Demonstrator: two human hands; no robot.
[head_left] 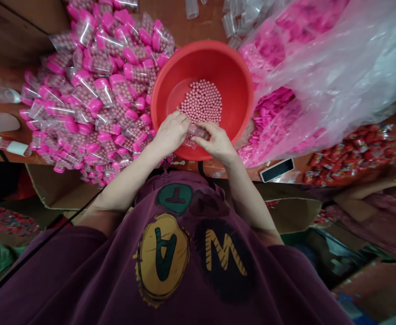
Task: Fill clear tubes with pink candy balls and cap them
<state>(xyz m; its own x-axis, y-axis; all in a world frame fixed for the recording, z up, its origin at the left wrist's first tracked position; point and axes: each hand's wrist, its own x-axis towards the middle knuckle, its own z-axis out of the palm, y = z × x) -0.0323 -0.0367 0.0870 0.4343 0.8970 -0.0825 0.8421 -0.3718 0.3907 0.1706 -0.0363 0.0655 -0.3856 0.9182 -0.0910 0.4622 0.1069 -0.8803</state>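
Held low over the near side of a red bowl (233,74), where pink beads (202,101) lie heaped on the bottom, a small clear container (197,131) sits between the person's two hands. The right hand (217,141) grasps it, thumb on the near side and fingers on the far side. The left hand (174,130) is at the container's other end, back turned up; its fingertips are partly hidden, so whether they grip the container or only rest by it I cannot tell.

Around the bowl, the brown worktop (170,16) is crowded. To the left spreads a big pile of filled containers (106,90), clear with bright pink caps and beads inside, reaching right up to the bowl. Beyond the bowl, toward the far edge, lie loose clear containers (240,18). On the right, a large plastic bag (340,81) slumps beside the bowl, with bright pink pieces (274,108) showing in and around it. Near the front edge is a dark-faced phone (277,170), and farther right a heap of red packets (353,155), close to another person's arm (363,198).
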